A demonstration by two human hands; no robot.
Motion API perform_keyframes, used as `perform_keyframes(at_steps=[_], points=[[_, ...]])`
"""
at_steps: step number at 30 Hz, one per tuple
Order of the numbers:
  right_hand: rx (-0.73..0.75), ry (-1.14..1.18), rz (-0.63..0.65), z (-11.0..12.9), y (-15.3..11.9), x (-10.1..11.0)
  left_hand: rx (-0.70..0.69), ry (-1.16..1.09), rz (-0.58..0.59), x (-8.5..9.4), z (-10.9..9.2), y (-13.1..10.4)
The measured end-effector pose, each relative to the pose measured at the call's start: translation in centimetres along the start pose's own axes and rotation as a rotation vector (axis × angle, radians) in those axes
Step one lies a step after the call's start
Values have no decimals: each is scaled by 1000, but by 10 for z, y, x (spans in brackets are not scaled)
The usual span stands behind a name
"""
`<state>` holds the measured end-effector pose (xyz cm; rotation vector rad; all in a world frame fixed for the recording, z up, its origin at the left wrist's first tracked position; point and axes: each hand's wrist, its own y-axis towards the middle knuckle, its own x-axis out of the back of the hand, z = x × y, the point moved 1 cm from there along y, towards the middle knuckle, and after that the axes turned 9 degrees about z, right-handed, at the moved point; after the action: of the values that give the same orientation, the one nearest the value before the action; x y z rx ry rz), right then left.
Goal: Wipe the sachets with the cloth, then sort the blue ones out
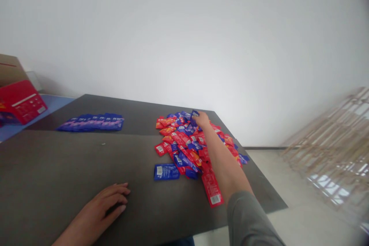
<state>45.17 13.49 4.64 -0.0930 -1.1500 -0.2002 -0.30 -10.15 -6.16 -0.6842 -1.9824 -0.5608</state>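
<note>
My right hand (202,119) reaches to the far side of a heap of red and blue sachets (181,138) and pinches a blue sachet (194,114), lifted at its edge. My left hand (111,201) rests on the dark table with its fingers apart, holding nothing. Nearest to it, a single blue sachet (166,171) lies flat with its barcode side up at the near edge of the heap. A red sachet (212,188) sticks out toward me below my right forearm. Farther left, several blue sachets (92,122) lie overlapping in a row.
The dark table (138,207) ends at the right above a pale floor (268,169). At the left, a red box (23,102) and a brown cardboard box (11,70) sit on a blue surface (57,102). A slatted rack (340,142) stands at the right, and a white wall rises behind.
</note>
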Motion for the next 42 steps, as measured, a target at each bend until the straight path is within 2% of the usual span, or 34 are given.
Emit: perform_keyframes(at_steps=[4,8,12,16,21,23,26,29,32,37,42], points=[[55,182,-30,12,0,4,4,-25,10,-2,0,1],[115,241,20,40,-2,-16,16,-47,23,-7,1,-2],[196,193,51,88,5,-43,16,-105,18,-9,-3,-5],[304,132,69,151,13,-71,23,-161,27,-7,-11,-8],[395,31,2,229,4,-115,36,-236,45,-6,-16,-9],[411,-7,-11,254,-7,-141,33,-259,42,-5,-17,-9],[441,-59,36,281,-27,-185,33,-286,53,-2,-18,-9],[483,-93,102,295,-42,-221,19,-308,60,1,-20,-10],[537,-111,148,297,-48,-240,9,-319,57,4,-23,-10],[558,-132,195,290,-46,-249,-1,-316,71,5,-23,-9],[555,-126,212,289,-51,-249,-8,-301,39,-2,-17,-10]])
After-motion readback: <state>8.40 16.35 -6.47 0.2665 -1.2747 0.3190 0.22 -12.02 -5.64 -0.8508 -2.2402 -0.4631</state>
